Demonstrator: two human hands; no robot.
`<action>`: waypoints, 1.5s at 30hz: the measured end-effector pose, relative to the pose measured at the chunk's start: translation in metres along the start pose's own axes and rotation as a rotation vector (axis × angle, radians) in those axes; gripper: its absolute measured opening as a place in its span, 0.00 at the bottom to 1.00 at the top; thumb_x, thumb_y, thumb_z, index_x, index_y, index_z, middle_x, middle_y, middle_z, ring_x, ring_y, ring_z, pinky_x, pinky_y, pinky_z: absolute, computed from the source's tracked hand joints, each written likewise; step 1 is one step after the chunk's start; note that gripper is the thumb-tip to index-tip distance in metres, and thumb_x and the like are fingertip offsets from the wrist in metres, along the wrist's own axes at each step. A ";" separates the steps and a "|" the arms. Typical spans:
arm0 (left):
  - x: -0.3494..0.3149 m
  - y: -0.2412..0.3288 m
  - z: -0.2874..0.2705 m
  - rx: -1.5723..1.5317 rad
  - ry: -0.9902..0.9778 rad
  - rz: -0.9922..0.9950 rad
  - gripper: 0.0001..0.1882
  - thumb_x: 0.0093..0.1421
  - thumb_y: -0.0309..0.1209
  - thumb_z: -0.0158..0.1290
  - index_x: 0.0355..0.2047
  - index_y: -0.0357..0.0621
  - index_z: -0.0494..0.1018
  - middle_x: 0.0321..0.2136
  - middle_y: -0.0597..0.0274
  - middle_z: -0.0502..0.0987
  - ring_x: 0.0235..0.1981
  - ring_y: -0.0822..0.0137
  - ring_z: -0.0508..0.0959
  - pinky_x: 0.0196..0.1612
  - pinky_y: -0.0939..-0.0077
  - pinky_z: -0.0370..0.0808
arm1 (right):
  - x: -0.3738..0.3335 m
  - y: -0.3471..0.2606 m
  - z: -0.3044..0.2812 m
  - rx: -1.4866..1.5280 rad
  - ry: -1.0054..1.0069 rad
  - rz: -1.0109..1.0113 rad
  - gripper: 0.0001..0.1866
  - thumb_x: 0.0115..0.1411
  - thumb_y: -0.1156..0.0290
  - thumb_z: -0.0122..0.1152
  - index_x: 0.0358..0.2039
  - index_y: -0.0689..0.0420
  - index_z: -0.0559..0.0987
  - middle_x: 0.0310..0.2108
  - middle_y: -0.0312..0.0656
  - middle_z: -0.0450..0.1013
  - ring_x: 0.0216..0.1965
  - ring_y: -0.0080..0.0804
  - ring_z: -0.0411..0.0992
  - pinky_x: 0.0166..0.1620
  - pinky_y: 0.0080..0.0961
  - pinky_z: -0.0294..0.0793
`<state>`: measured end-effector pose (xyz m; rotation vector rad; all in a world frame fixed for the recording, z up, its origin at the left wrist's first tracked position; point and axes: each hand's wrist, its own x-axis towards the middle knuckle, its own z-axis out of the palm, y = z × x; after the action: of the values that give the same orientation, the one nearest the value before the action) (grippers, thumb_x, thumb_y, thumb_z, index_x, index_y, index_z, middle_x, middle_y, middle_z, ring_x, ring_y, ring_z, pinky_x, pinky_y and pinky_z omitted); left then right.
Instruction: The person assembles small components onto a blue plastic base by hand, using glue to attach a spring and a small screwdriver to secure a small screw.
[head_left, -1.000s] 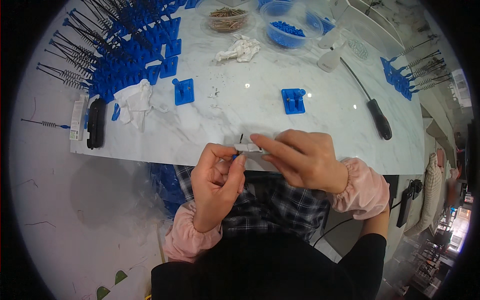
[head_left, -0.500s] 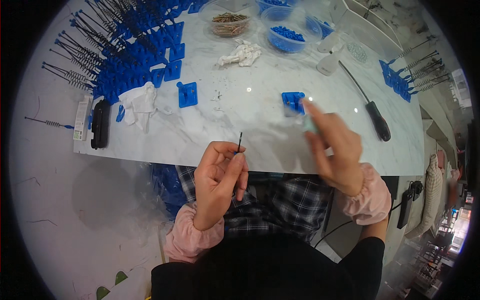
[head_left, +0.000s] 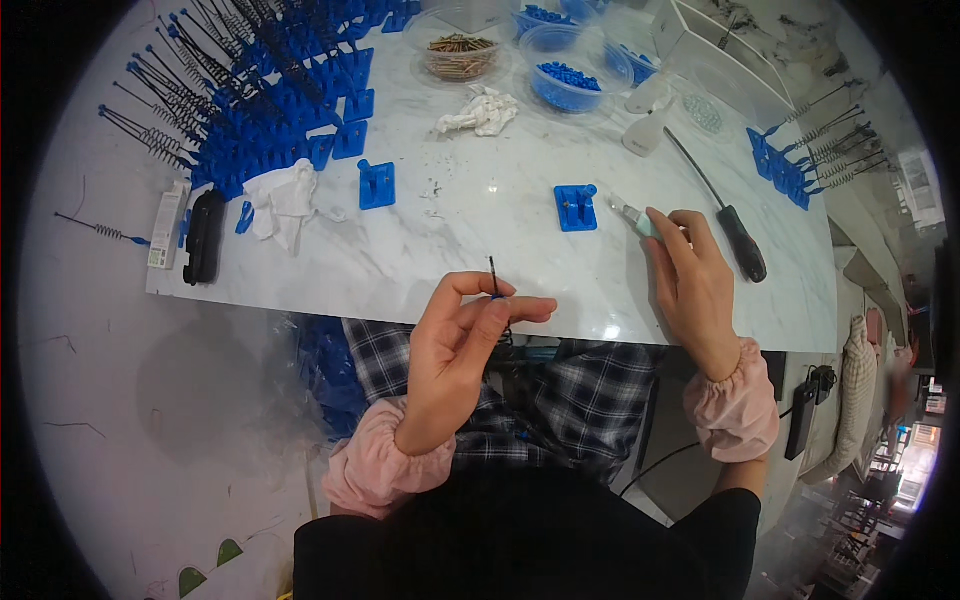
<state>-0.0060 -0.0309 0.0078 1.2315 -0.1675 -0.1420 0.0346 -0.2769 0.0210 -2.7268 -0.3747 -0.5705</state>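
The right hand [head_left: 693, 285] has swung away from the left hand [head_left: 455, 345] to its two-to-three o'clock. Its fingers stand narrow at a pale green tool [head_left: 637, 220], gripped or merely touched, I cannot tell. The left fingers pinch a dark rod [head_left: 492, 272] near the counter's [head_left: 380, 268] near edge; open room spreads toward eleven o'clock. Fingers partly hide the spring [head_left: 506, 339].

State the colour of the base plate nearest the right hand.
The base plate is blue; it shows in the head view.
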 end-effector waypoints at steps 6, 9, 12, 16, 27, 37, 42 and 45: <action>0.000 0.000 0.006 0.106 -0.018 -0.008 0.06 0.69 0.29 0.41 0.42 0.41 0.64 0.40 0.44 0.79 0.45 0.63 0.78 0.58 0.67 0.64 | 0.003 0.006 0.007 -0.128 0.030 -0.104 0.15 0.54 0.75 0.61 0.43 0.59 0.77 0.35 0.41 0.70 0.31 0.37 0.70 0.32 0.31 0.70; 0.001 -0.001 0.010 0.073 -0.037 0.019 0.06 0.69 0.29 0.41 0.41 0.41 0.64 0.41 0.43 0.79 0.47 0.62 0.77 0.58 0.67 0.64 | 0.004 0.006 0.007 -0.140 0.035 -0.117 0.15 0.54 0.75 0.62 0.43 0.59 0.77 0.34 0.41 0.70 0.32 0.37 0.69 0.34 0.31 0.69; 0.003 -0.001 0.016 0.003 -0.043 0.045 0.05 0.69 0.28 0.41 0.42 0.41 0.63 0.41 0.42 0.78 0.49 0.61 0.77 0.59 0.66 0.63 | 0.004 0.005 0.003 -0.136 0.033 -0.118 0.17 0.53 0.76 0.63 0.45 0.61 0.76 0.36 0.42 0.71 0.35 0.39 0.70 0.36 0.30 0.70; 0.002 0.000 0.022 -0.097 -0.074 0.036 0.05 0.68 0.27 0.41 0.42 0.40 0.63 0.45 0.42 0.76 0.51 0.60 0.75 0.59 0.66 0.63 | -0.016 -0.030 -0.012 0.350 0.063 0.024 0.24 0.50 0.75 0.66 0.49 0.64 0.72 0.36 0.48 0.73 0.35 0.41 0.73 0.40 0.29 0.72; -0.001 0.007 0.032 -0.135 -0.111 0.027 0.10 0.67 0.26 0.42 0.46 0.36 0.66 0.45 0.46 0.76 0.48 0.63 0.76 0.54 0.70 0.69 | -0.042 -0.069 -0.002 1.177 -0.418 0.211 0.15 0.62 0.73 0.56 0.48 0.66 0.71 0.26 0.41 0.72 0.25 0.24 0.72 0.31 0.20 0.70; 0.007 0.011 0.022 -0.170 -0.090 0.082 0.06 0.61 0.20 0.49 0.37 0.34 0.74 0.37 0.57 0.76 0.37 0.70 0.75 0.43 0.79 0.71 | -0.046 -0.075 -0.013 1.555 -0.598 0.230 0.15 0.67 0.71 0.45 0.50 0.68 0.70 0.19 0.36 0.68 0.20 0.17 0.64 0.25 0.16 0.62; 0.007 0.015 0.021 -0.069 -0.039 0.123 0.05 0.55 0.13 0.53 0.30 0.33 0.73 0.31 0.58 0.74 0.35 0.69 0.75 0.40 0.77 0.73 | -0.047 -0.075 -0.013 1.501 -0.570 0.194 0.14 0.65 0.74 0.49 0.49 0.67 0.71 0.20 0.37 0.70 0.21 0.18 0.66 0.26 0.15 0.64; 0.007 0.011 0.016 0.006 -0.006 0.203 0.04 0.52 0.17 0.60 0.29 0.34 0.78 0.31 0.60 0.78 0.33 0.74 0.77 0.37 0.81 0.73 | -0.049 -0.077 -0.010 1.169 -0.407 0.134 0.14 0.60 0.77 0.57 0.47 0.65 0.74 0.22 0.39 0.73 0.21 0.19 0.70 0.26 0.16 0.67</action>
<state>-0.0019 -0.0436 0.0241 1.2131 -0.2970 0.0308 -0.0369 -0.2200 0.0290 -1.6703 -0.4272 0.2322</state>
